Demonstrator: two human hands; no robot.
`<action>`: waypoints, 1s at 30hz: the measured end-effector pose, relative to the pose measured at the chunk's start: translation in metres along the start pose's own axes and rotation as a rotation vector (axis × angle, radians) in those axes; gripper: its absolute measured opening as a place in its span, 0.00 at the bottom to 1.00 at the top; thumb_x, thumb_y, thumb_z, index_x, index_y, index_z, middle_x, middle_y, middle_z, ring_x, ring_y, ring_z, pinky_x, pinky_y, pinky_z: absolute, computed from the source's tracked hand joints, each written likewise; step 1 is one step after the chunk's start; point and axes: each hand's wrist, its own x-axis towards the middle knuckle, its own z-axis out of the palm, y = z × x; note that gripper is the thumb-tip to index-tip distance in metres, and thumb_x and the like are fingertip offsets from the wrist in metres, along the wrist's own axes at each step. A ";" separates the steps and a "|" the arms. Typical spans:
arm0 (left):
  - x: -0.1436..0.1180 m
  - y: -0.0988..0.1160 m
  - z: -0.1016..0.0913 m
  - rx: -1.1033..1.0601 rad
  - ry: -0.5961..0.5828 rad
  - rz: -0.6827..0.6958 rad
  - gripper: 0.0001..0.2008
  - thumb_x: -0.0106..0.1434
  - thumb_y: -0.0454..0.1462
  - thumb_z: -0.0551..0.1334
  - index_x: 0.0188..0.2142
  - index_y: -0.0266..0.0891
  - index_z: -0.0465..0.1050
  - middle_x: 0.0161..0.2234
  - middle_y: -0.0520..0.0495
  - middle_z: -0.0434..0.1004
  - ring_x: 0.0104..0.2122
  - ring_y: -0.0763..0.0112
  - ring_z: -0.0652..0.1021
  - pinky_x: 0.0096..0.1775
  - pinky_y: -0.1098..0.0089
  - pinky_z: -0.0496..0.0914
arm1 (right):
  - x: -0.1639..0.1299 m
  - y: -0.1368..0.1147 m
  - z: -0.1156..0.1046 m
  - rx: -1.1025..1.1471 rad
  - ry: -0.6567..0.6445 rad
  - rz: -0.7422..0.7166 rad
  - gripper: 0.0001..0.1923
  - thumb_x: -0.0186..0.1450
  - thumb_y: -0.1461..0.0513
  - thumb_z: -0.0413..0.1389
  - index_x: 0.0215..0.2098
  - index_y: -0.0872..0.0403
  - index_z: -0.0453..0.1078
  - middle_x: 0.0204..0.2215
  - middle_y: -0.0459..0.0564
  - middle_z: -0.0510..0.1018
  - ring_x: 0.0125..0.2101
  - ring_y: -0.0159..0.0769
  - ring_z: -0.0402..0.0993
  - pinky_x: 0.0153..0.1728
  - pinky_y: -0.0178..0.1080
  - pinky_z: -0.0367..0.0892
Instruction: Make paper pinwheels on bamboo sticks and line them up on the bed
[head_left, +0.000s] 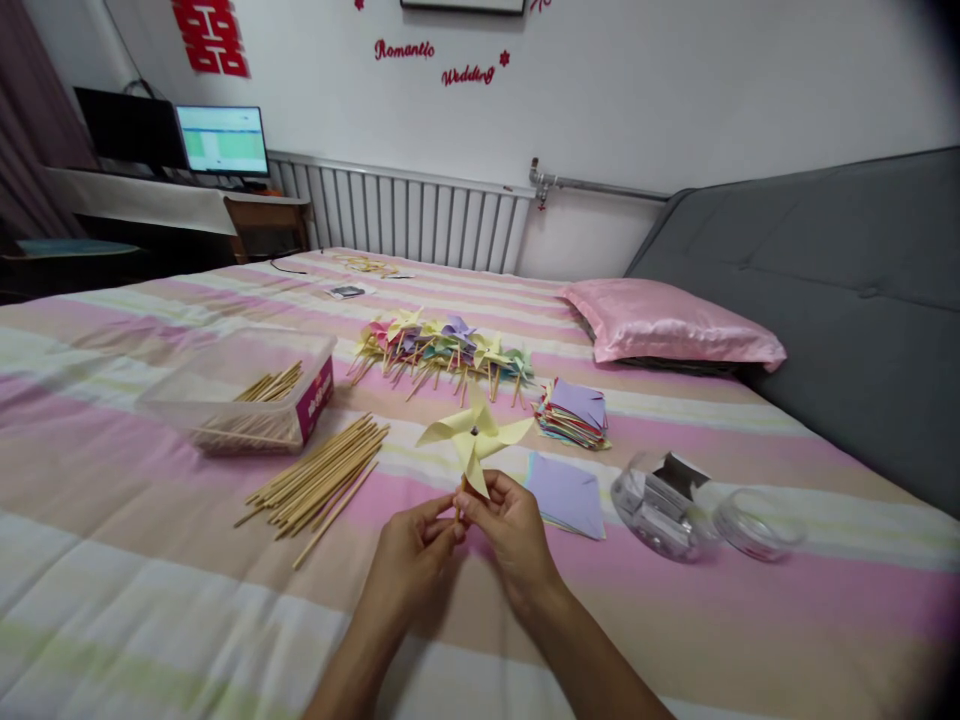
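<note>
Over the bed [225, 600], the right hand [516, 530] and left hand [409, 552] hold up a yellow pinwheel [486, 440], both pinching its stick [458, 515] just below the blades [510, 433]. From where I stand, a light, steady grip seems best, sparing them creases.

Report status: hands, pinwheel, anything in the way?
Left hand, right hand: both on yellow pinwheel. Pinwheel held head up. Nothing visibly blocking; lavender paper beside right hand.
</note>
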 end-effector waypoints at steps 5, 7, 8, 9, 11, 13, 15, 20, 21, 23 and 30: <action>0.008 -0.018 -0.005 -0.004 0.064 0.072 0.23 0.50 0.42 0.67 0.44 0.31 0.74 0.33 0.40 0.81 0.35 0.63 0.79 0.38 0.68 0.71 | -0.001 -0.011 -0.004 -0.056 0.083 -0.014 0.21 0.48 0.63 0.62 0.41 0.54 0.70 0.35 0.49 0.75 0.33 0.34 0.73 0.29 0.32 0.68; 0.010 -0.024 -0.006 0.050 0.096 0.105 0.22 0.52 0.41 0.66 0.45 0.31 0.74 0.35 0.39 0.81 0.36 0.61 0.79 0.39 0.67 0.71 | 0.000 -0.014 -0.006 -0.021 0.124 0.049 0.21 0.50 0.61 0.61 0.42 0.54 0.69 0.32 0.47 0.75 0.30 0.32 0.74 0.27 0.31 0.68; 0.011 -0.026 -0.005 0.063 0.094 0.120 0.22 0.53 0.41 0.66 0.45 0.31 0.74 0.36 0.39 0.81 0.37 0.60 0.79 0.40 0.66 0.71 | 0.000 -0.015 -0.007 -0.011 0.136 0.083 0.20 0.51 0.59 0.61 0.42 0.54 0.69 0.30 0.47 0.75 0.28 0.32 0.74 0.26 0.31 0.68; 0.011 -0.027 -0.005 0.069 0.084 0.132 0.21 0.53 0.41 0.65 0.45 0.32 0.74 0.37 0.39 0.80 0.38 0.60 0.78 0.41 0.66 0.71 | 0.001 -0.016 -0.008 -0.008 0.144 0.110 0.19 0.52 0.58 0.61 0.41 0.55 0.68 0.28 0.47 0.76 0.27 0.32 0.75 0.27 0.31 0.68; 0.009 -0.026 -0.002 0.064 0.053 0.152 0.20 0.54 0.41 0.65 0.45 0.33 0.75 0.39 0.39 0.80 0.40 0.59 0.78 0.43 0.65 0.71 | 0.003 -0.015 -0.008 -0.010 0.151 0.134 0.20 0.52 0.57 0.63 0.40 0.56 0.68 0.24 0.47 0.76 0.27 0.32 0.75 0.28 0.32 0.68; 0.007 -0.024 0.001 0.065 0.039 0.157 0.19 0.54 0.40 0.65 0.45 0.34 0.76 0.40 0.40 0.80 0.42 0.59 0.77 0.44 0.65 0.70 | 0.004 -0.014 -0.009 0.000 0.154 0.130 0.21 0.50 0.57 0.64 0.39 0.57 0.68 0.23 0.47 0.77 0.27 0.31 0.75 0.29 0.32 0.68; 0.006 -0.023 0.003 0.068 0.055 0.147 0.19 0.54 0.40 0.65 0.44 0.34 0.76 0.39 0.41 0.80 0.41 0.59 0.77 0.44 0.65 0.71 | 0.004 -0.014 -0.009 0.016 0.172 0.107 0.20 0.50 0.58 0.65 0.38 0.57 0.68 0.23 0.45 0.76 0.26 0.30 0.74 0.29 0.32 0.67; 0.005 -0.025 0.004 -0.007 0.120 0.100 0.21 0.50 0.41 0.68 0.42 0.32 0.77 0.36 0.41 0.81 0.36 0.61 0.78 0.42 0.64 0.72 | 0.006 -0.018 -0.014 0.018 0.260 0.025 0.16 0.50 0.60 0.64 0.36 0.57 0.69 0.23 0.43 0.74 0.24 0.27 0.71 0.29 0.31 0.65; 0.005 -0.026 0.004 -0.018 0.120 0.095 0.21 0.49 0.41 0.68 0.42 0.33 0.77 0.36 0.41 0.81 0.36 0.62 0.78 0.42 0.64 0.72 | 0.007 -0.018 -0.015 0.014 0.281 0.009 0.16 0.51 0.61 0.64 0.36 0.57 0.69 0.23 0.43 0.74 0.24 0.27 0.70 0.29 0.31 0.64; 0.005 -0.028 0.003 -0.021 0.113 0.096 0.21 0.50 0.41 0.68 0.42 0.33 0.78 0.35 0.41 0.81 0.35 0.62 0.78 0.43 0.63 0.72 | 0.008 -0.020 -0.017 0.010 0.320 -0.015 0.16 0.50 0.61 0.64 0.36 0.57 0.69 0.23 0.43 0.74 0.24 0.27 0.69 0.30 0.32 0.64; 0.000 -0.025 0.003 0.035 0.108 0.104 0.21 0.50 0.42 0.67 0.42 0.33 0.78 0.34 0.41 0.81 0.33 0.63 0.78 0.40 0.65 0.73 | 0.007 -0.032 -0.022 -0.073 0.320 -0.096 0.15 0.51 0.59 0.62 0.36 0.56 0.71 0.29 0.47 0.76 0.31 0.33 0.71 0.33 0.34 0.65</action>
